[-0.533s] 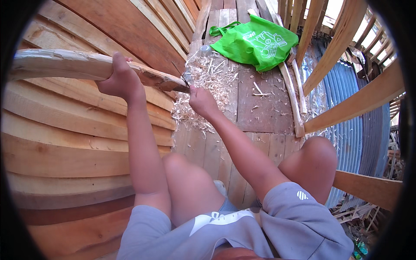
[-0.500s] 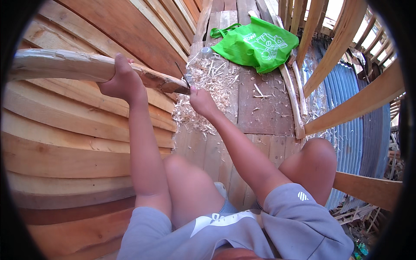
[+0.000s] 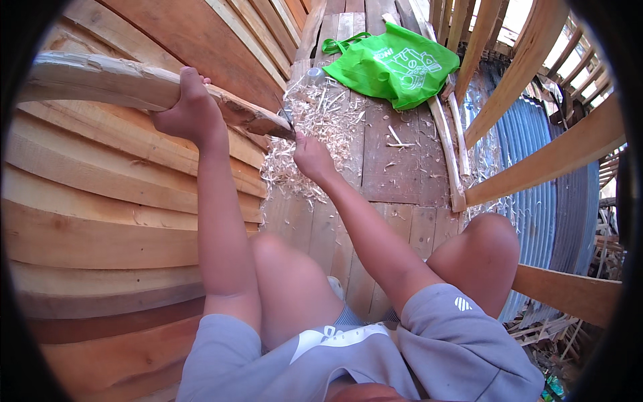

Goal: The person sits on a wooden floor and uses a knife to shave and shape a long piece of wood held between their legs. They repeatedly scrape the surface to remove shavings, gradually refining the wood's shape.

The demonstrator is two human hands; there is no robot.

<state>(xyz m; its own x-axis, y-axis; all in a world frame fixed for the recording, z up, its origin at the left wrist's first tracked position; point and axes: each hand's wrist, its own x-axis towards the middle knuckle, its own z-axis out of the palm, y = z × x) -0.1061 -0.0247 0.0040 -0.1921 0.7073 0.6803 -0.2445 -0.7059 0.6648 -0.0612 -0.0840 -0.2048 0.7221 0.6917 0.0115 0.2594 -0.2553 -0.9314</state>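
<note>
A long, pale, peeled wooden pole (image 3: 107,80) slants from the upper left toward the middle, its narrow end roughly cut and darker. My left hand (image 3: 193,110) is wrapped around it partway along. Closed at the narrow tip, my right hand (image 3: 313,157) holds what looks like a knife (image 3: 287,115), its thin blade pointing up and away beside the wood. Fingers hide the handle, and the blade's contact with the pole is hard to make out.
Curled wood shavings (image 3: 311,147) cover the plank floor (image 3: 395,167) beyond my hands. A green cloth bag (image 3: 395,67) lies farther off, near loose wooden strips (image 3: 445,151). A board wall (image 3: 100,234) runs along the left; slanted posts (image 3: 549,157) and corrugated metal sheets (image 3: 536,201) stand right.
The pole's thick left end has risen slightly, with my left hand a little higher on view. The knife blade has shifted slightly at the tip; my right hand stays nearly in place.
</note>
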